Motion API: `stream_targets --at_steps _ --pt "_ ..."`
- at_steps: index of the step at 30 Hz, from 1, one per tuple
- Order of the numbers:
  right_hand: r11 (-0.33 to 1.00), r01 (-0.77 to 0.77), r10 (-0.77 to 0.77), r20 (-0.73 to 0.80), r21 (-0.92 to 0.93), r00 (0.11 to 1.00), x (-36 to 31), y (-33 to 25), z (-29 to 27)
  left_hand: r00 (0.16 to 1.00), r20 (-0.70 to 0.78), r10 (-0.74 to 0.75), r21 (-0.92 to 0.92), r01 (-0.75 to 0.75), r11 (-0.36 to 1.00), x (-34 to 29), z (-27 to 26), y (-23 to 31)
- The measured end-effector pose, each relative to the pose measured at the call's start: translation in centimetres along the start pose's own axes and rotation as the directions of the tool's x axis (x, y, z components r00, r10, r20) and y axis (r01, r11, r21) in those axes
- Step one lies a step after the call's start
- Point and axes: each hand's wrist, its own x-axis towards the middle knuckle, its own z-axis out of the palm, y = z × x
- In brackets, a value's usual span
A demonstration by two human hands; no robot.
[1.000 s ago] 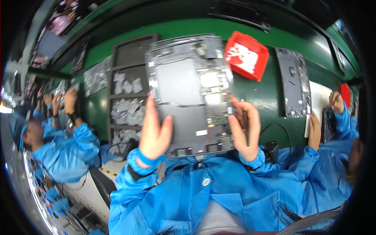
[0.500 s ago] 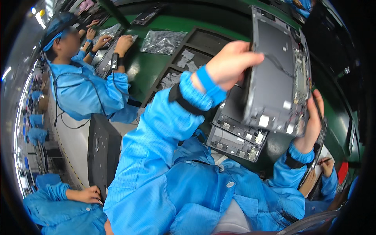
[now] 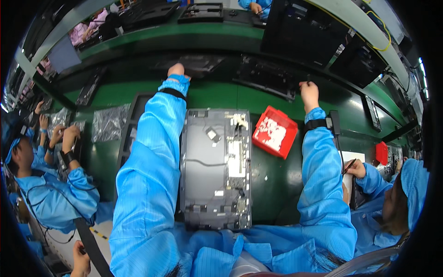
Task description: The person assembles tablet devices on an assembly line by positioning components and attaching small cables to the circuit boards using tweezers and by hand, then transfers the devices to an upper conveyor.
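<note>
My left hand (image 3: 176,70) reaches to the far side of the bench, at the left end of a dark flat panel (image 3: 199,64) that is smeared by motion. Its fingers are hidden, so a grip cannot be made out. My right hand (image 3: 309,94) is stretched out on the right with its fingers closed; a small dark tip shows above them. Just left of that hand lies a black laptop part (image 3: 266,76). Between my forearms sits an opened grey laptop base (image 3: 205,180), with a loose black cable and a circuit board along its right side.
A red bin (image 3: 287,143) with white bits stands right of the laptop base. A dark divided tray (image 3: 125,147) and a clear plastic bag (image 3: 110,122) lie left. Co-workers sit on both sides. Large black panels (image 3: 304,34) stand at the back.
Both hands have left the laptop base they held up and now reach far forward, apart from each other. The view has swung, bringing the red bin and far bench into sight.
</note>
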Motion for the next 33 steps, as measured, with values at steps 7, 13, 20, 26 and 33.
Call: stream_targets --at_steps 7,13,20,26,33 --pt "0.746 0.437 -0.159 0.502 -0.503 0.850 9.6 15.3 8.0 0.985 0.098 0.139 0.434 -0.168 0.885 -2.0 -2.2 -1.9" --pt "0.527 0.850 -0.555 0.753 -0.011 0.354 14.1 21.1 10.8 0.897 -0.115 0.426 0.348 -0.365 0.863 -5.4 -5.0 -1.4" --pt "0.698 -0.291 -0.151 0.532 0.654 0.833 12.1 15.1 11.2 0.963 0.096 -0.252 -0.886 0.198 0.419 -16.7 -10.0 3.2" --pt "0.623 -0.146 -0.252 0.374 0.769 0.892 16.7 17.6 10.6 0.989 0.095 -0.111 -0.886 0.135 0.443 -23.2 -9.8 6.5" --pt "0.027 -0.612 0.099 0.607 0.790 0.788 -9.8 -8.2 -2.1 0.987 0.091 0.136 -0.826 -0.001 0.563 -27.3 -10.8 11.1"
